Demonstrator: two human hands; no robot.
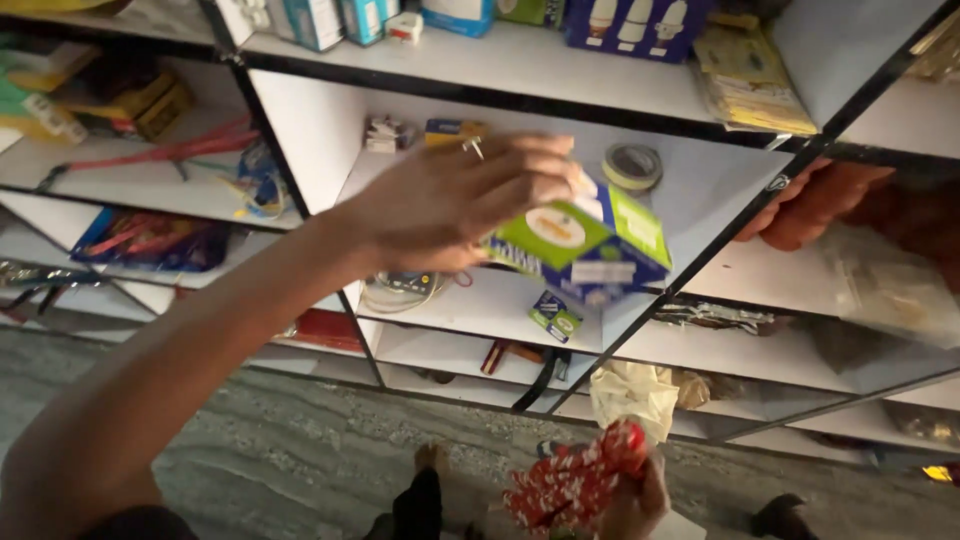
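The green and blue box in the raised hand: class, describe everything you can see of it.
The green and blue box is a small carton, seemingly cardboard, with green faces, a blue base, white label patches and a pale oval mark. It is shut, tilted and slightly blurred, in front of a white shelf. The left hand grips its upper left side; nothing else touches it.

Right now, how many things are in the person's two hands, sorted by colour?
Green and blue box, in the left hand: 1
Red and white patterned packet, in the right hand: 1
Total: 2
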